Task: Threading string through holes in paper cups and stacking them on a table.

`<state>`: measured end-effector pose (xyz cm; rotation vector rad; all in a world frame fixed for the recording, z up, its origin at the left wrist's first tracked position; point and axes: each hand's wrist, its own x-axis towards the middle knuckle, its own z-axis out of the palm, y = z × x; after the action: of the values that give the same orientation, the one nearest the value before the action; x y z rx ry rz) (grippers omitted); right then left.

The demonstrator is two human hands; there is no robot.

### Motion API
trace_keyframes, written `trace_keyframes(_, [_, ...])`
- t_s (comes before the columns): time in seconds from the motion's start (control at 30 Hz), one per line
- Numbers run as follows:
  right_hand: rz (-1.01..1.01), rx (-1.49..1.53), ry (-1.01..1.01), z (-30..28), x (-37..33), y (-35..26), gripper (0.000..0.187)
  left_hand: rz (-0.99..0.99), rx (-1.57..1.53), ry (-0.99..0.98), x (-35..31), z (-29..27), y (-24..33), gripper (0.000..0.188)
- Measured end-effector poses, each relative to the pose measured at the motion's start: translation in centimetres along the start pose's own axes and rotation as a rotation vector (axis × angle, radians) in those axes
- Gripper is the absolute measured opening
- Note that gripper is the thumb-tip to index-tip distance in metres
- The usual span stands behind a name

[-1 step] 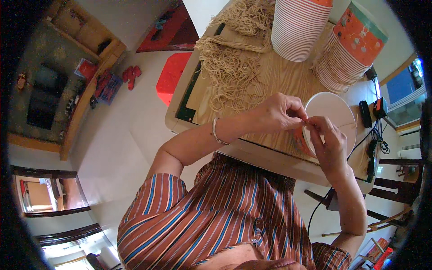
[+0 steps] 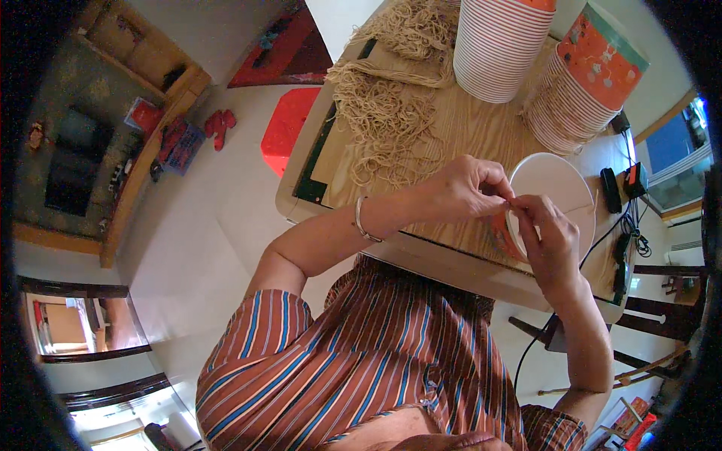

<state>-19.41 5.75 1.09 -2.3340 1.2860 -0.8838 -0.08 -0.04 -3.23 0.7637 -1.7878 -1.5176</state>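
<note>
A white-lined paper bucket point(image 2: 553, 177) with an orange outside stands on the table close to me. My left hand point(image 2: 481, 192) reaches across to the bucket's left rim with its thumb and fingers pinched. There my right hand point(image 2: 547, 229), reaching over the near rim, meets it fingertip to fingertip, also pinched. What sits between the fingertips is too small to make out. A thin beige cord point(image 2: 579, 208) crosses the inside of the bucket near its right rim.
Loose beige cords point(image 2: 391, 120) lie heaped on the wooden table point(image 2: 474, 139). Behind the bucket rise a white bucket stack point(image 2: 502, 52) and an orange-topped bucket stack point(image 2: 594, 71). Black cables point(image 2: 639, 237) lie at the right edge. A red stool point(image 2: 289, 128) stands left of the table.
Hardly anything differs; the right hand's fingers have shifted very slightly at the bucket rim. The bucket and cords stay in place.
</note>
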Motion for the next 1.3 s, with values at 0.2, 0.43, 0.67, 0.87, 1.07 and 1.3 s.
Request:
trace_keyframes(0.2, [-0.242,-0.47,-0.115,-0.4,-0.3,-0.4,0.033,0.053,0.164,0.014,-0.1,0.1,0.8,0.012])
trace_keyframes(0.43, [-0.268,-0.594,-0.132,-0.3,-0.4,-0.3,0.031,0.011,0.186,0.024,-0.2,0.4,1.4,0.012])
trace_keyframes(0.67, [0.212,0.03,-0.046,0.0,0.7,0.0,0.006,0.064,0.144,0.025,-0.6,0.5,0.6,0.018])
trace_keyframes(0.87, [0.563,0.439,-0.109,-0.2,1.3,1.0,0.007,0.123,0.196,0.095,-0.6,1.3,0.3,0.02])
trace_keyframes(1.07, [0.724,0.615,-0.167,-0.8,1.6,0.6,0.01,0.036,0.138,0.164,-0.8,1.8,0.1,0.015])
trace_keyframes(1.3, [0.773,0.824,-0.234,-1.4,1.4,1.4,0.015,0.096,0.13,0.188,-0.9,2.0,0.1,0.009])
